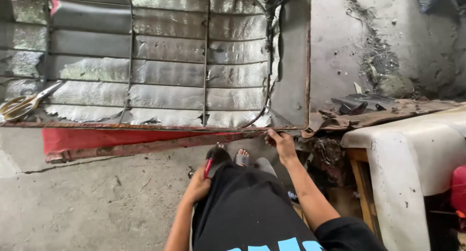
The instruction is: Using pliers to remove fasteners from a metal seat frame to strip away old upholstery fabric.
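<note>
Rusty and thin, the long metal strip (145,146) along the near edge of the foil-backed frame (307,61) is pinched at its right end by the right hand (281,143), while the left hand (198,185) rests closed around a red-handled tool (208,167) (its working end hidden), so a slip could cut bare fingers.

Rusty metal strip (145,146), long and thin, lies slightly tilted along the lower edge of the rusty-framed panel (307,61), over red sheet; its right end is gripped by the right hand (281,144). Panel lies flat on the concrete floor, wire grid over crinkled silver foil. Small red-handled tool (208,167) sits upright in the left hand (198,187), resting on the knee.
</note>
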